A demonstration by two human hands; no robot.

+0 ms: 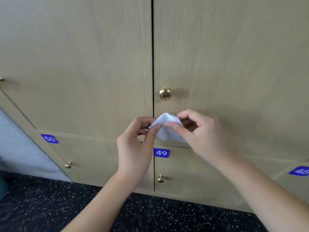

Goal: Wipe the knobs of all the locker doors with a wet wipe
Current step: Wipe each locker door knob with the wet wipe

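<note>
A white wet wipe (pixel 167 129), partly crumpled and folded, is held up in front of the locker doors between both hands. The left hand (pixel 135 148) pinches its left corner between thumb and forefinger, the other fingers curled loosely behind. The right hand (pixel 200 133) holds the wipe's right side, thumb laid across the front and forefinger hooked over the top, with the remaining fingers bent behind the cloth. The lower edge of the wipe hangs just below the right thumb.

Straight above the fingertips, a little apart from the wipe, sits a round brass knob (pixel 165 93) on the tall beige door (pixel 234 56) to the right of the dark vertical gap. Neither hand touches it. To the left of that gap is a second tall door (pixel 75 64), and far out to the left of the left hand only the edge of another knob (pixel 1 79) shows.

Below the hands runs a row of lower lockers. A blue label reading 49 (pixel 161 153) lies just under the left thumb's side of the wipe, between the two wrists, with a small brass knob (pixel 160 178) beneath it. Well left of the left hand is a blue label reading 50 (pixel 49 138) with its own small knob (pixel 68 165) below. Far right of the right forearm is a blurred blue label (pixel 300 171) whose number cannot be read for sure. Under the forearms lies a dark speckled floor (pixel 50 206).
</note>
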